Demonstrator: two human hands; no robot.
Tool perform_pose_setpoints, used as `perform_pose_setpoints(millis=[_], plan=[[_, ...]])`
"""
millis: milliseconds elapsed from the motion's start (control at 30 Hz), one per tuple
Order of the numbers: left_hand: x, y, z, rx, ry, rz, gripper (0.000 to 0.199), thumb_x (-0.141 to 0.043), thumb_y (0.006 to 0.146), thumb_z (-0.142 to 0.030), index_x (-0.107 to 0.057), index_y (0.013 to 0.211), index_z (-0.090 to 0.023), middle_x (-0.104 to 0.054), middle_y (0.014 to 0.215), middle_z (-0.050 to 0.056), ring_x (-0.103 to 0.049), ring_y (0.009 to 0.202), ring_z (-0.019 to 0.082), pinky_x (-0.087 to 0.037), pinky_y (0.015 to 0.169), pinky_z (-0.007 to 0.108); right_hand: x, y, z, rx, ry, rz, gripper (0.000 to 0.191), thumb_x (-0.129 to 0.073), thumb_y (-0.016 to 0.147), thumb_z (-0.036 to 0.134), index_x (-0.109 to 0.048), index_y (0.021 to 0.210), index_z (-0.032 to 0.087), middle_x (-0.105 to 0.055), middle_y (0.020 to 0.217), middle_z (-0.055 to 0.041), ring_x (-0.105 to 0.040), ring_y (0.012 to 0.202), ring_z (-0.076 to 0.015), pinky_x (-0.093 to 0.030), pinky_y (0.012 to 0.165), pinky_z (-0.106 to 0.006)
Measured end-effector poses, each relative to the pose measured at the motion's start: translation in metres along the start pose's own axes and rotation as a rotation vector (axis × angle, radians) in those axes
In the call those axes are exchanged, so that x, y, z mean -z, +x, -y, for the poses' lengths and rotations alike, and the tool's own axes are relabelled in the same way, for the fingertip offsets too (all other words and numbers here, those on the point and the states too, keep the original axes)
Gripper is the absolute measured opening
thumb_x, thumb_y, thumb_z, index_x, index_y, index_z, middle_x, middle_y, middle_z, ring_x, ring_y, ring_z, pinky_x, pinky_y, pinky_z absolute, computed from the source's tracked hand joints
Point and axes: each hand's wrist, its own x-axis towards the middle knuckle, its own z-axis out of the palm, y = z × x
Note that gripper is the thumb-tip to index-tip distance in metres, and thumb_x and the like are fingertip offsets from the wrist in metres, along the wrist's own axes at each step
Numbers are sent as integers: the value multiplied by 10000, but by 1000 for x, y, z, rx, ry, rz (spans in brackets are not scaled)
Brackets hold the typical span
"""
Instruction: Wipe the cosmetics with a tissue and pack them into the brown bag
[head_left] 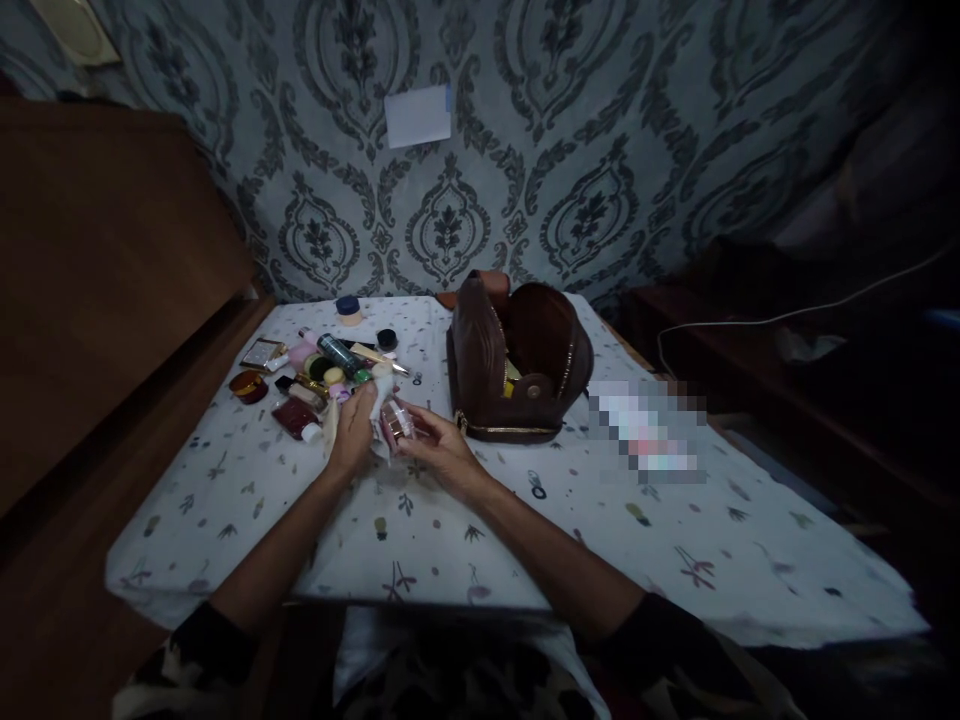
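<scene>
My left hand (352,428) is closed on a crumpled white cloth or tissue (381,392). In my right hand (446,455), a small clear-and-pink container with a shiny band (397,420) is held against the cloth; its exact kind is too small to tell. Just beyond my left hand lies a pile of cosmetics, with a dark green tube (337,353), a bottle of dark red liquid (294,418) and an amber jar (248,387). To the right of my hands stands a brown bag (480,350), its zip undone and its mouth gaping.
A jar with a dark blue lid (348,310) and a small black pot (387,340) stand behind the pile. A blurred-out flat item (649,430) lies right of the bag on the patterned white tablecloth (465,540). Brown wooden furniture (112,300) borders the left side.
</scene>
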Motion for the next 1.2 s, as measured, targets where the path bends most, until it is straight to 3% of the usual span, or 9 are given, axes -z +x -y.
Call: perform_pose_setpoints(millis=[133, 300, 400, 467, 567, 867, 1000, 1100, 1200], plan=[[-2, -1, -1, 0, 6, -72, 489, -489, 879, -630, -599, 698, -189, -602, 691, 19, -576, 730, 186, -482, 744, 290, -3, 0, -1, -41, 203, 50, 656, -879, 629, 305, -646, 1242, 302, -698, 1127, -14, -679, 878, -151, -577, 773, -284], [-3, -2, -1, -136, 93, 13, 491, -433, 926, -616, -538, 688, -200, -550, 694, 11, -529, 710, 173, -468, 740, 296, -3, -1, 3, -91, 303, 44, 724, -862, 679, 267, -560, 1332, 351, -711, 1109, 7, -710, 824, -128, -595, 810, -302], [-3, -3, 2, -246, 182, 71, 482, -389, 967, -570, -630, 837, -173, -620, 848, 55, -575, 875, 206, -465, 867, 337, -2, 0, 5, -79, 327, 23, 673, -855, 696, 261, -569, 1301, 334, -728, 1055, 14, -719, 801, -128, -603, 789, -291], [-4, -5, 3, -308, 217, 123, 473, -380, 987, -525, -669, 1039, -155, -663, 1057, 100, -577, 1068, 237, -429, 994, 375, -1, 1, 5, -71, 337, 7, 643, -859, 694, 265, -577, 1270, 317, -739, 998, 17, -721, 799, -132, -607, 763, -277], [-4, -8, 4, -350, 237, 216, 472, -383, 1004, -460, -599, 1303, -167, -614, 1329, 114, -486, 1303, 248, -307, 1152, 420, 0, 3, 5, -58, 353, -30, 618, -874, 675, 277, -586, 1221, 302, -742, 959, 26, -715, 784, -124, -611, 734, -262], [1, -8, 3, -460, 292, 329, 469, -385, 1014, -414, -563, 1380, -181, -604, 1395, 92, -472, 1351, 250, -318, 1167, 445, 3, 4, 4, -123, 376, -54, 543, -866, 670, 436, -579, 1108, 289, -747, 797, 45, -714, 642, -133, -548, 550, -207], [2, -7, 7, -439, 270, 301, 497, -417, 1000, -444, -552, 1390, -168, -594, 1401, 117, -483, 1348, 268, -327, 1161, 451, 5, 5, 6, -216, 389, -58, 340, -664, 870, 517, -619, 1027, 219, -756, 759, -2, -734, 689, -152, -535, 556, -202], [2, -7, 11, -417, 252, 248, 501, -430, 993, -456, -560, 1378, -162, -606, 1379, 128, -505, 1327, 272, -343, 1147, 446, 5, 5, 11, -294, 431, -61, 457, -409, 993, 556, -642, 967, 163, -759, 758, -52, -735, 675, -159, -535, 564, -213], [2, -7, 12, -424, 215, 217, 499, -428, 996, -452, -564, 1367, -149, -621, 1351, 130, -527, 1303, 261, -363, 1134, 420, 6, 4, 17, -319, 491, -51, 603, -242, 1012, 593, -646, 959, 148, -745, 710, -65, -698, 561, -151, -515, 510, -219]])
